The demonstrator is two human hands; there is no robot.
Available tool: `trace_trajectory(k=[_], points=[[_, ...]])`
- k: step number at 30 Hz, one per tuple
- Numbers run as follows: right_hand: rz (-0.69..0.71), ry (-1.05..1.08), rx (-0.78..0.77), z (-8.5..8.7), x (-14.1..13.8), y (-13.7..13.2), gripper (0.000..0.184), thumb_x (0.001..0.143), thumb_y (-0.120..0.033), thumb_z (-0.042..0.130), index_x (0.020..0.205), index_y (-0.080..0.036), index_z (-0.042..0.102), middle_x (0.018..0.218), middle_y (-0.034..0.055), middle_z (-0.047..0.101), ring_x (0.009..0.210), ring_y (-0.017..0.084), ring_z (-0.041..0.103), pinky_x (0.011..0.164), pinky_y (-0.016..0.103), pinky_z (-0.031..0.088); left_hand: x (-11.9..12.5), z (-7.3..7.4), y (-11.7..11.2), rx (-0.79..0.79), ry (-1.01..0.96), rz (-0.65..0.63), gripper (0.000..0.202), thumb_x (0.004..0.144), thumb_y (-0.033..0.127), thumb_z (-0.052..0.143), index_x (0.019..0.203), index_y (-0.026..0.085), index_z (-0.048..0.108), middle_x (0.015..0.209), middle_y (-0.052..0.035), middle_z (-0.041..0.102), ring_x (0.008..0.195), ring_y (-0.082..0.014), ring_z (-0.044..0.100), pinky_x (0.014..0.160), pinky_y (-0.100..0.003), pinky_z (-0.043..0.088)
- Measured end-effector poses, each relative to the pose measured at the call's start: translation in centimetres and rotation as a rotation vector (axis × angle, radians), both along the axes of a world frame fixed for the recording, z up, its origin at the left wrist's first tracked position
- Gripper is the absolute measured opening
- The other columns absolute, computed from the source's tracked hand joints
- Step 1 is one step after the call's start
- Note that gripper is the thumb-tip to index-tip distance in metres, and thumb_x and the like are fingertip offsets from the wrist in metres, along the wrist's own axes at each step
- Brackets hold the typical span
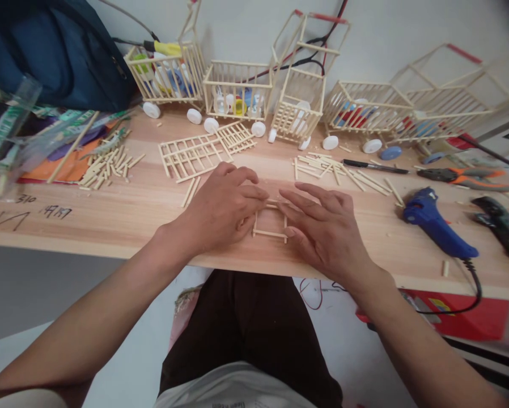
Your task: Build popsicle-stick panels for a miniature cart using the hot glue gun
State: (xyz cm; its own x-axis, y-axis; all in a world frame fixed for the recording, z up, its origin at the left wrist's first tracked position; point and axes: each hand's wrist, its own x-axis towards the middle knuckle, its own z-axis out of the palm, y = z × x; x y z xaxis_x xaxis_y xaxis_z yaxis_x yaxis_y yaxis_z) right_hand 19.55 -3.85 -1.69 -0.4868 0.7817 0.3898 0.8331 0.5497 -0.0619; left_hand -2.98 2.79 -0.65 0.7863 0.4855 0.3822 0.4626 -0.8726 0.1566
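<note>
A small square frame of wooden sticks (270,233) lies flat near the front edge of the wooden table (144,198). My left hand (224,207) rests on its left side, fingers curled down over the sticks and pressing them. My right hand (326,226) lies on its right side with the fingers stretched out flat, fingertips touching the frame's top and right sticks. Part of the frame is hidden under both hands.
A blue glue gun (435,226) lies to the right, with pliers (465,177) and a pen (373,166) behind it. Loose sticks (343,173), stick grids (203,150) and a stick pile (107,164) lie mid-table. Several stick carts (237,90) line the wall. A dark bag (63,51) sits far left.
</note>
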Motion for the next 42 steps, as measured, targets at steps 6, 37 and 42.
trace_trajectory(k=[6,37,42], points=[[0.010,0.017,-0.012,0.1,-0.1,0.0,0.030,0.096,-0.033,0.050,0.119,-0.023,0.066,0.133,0.0064,0.063,0.131,0.030,0.048,0.099,0.047,0.031,0.1,0.1,0.0,-0.022,0.003,-0.006,0.027,0.080,0.011,0.051,0.093,0.022,0.072,0.102,-0.0009,0.074,0.115,-0.0267,0.054,0.095,-0.047,0.035],[0.084,-0.025,-0.014,0.0,-0.4,0.2,0.046,0.097,-0.039,0.046,0.136,-0.015,0.054,0.138,0.0102,0.059,0.139,0.028,0.041,0.107,0.048,0.030,-0.8,-0.1,-1.3,0.027,-0.011,0.014,0.032,0.091,0.020,0.050,0.117,0.022,0.067,0.121,-0.0024,0.070,0.127,-0.0265,0.053,0.107,-0.047,0.034],[0.083,-0.030,-0.032,0.0,-0.4,0.2,0.045,0.097,-0.038,0.047,0.135,-0.016,0.056,0.136,0.0101,0.061,0.138,0.028,0.042,0.107,0.049,0.030,-0.6,0.0,-1.4,0.013,0.004,0.015,0.030,0.092,0.021,0.050,0.116,0.022,0.068,0.118,-0.0035,0.071,0.129,-0.0261,0.052,0.108,-0.049,0.034]])
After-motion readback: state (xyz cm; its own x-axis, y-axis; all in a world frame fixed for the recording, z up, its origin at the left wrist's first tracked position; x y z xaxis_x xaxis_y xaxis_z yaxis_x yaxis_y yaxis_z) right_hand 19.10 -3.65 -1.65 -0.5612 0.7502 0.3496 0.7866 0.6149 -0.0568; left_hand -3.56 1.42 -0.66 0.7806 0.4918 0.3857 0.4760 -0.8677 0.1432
